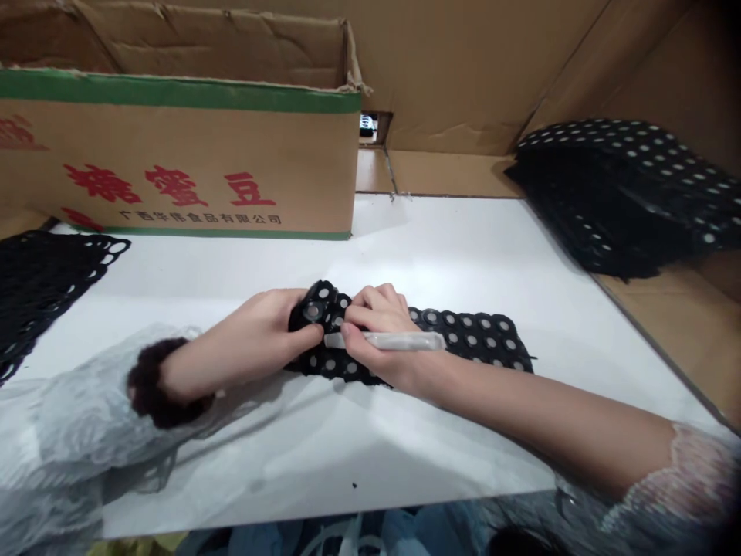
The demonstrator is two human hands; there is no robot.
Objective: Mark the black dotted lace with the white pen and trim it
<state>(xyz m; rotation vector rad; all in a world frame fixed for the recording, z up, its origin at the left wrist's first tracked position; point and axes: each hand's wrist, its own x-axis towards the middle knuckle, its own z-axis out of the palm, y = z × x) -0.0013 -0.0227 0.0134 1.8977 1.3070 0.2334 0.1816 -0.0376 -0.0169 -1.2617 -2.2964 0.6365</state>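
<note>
black strip (463, 328) with pale dots, mid-table, lying left to right, its left end lifted and bent up a bit. my left hand (278, 328) pinches that end, thumb on top, fingers mostly tucked out of sight behind. my right hand (376, 318) has a white tool (399, 340), pen-like, clasped between thumb and fingers, butt pointing back to my right forearm, front end at the strip, just beside my left thumb. can't tell if the tip touches a dot; too small.

for doing this well, i'd say: left grip firm, since a bent end probably springs. thumb should sit a touch further from the tip, looks tight there. small wrist moves, light pressure, tool lined up on one dot at a time. better to flatten the end onto the table (463, 247) if it wobbles. right part of the strip lies flat with no fingers on it, so it could swing; the side of my right hand could steady it. loose sleeve near the left wrist might drag, worth lifting clear.
</note>
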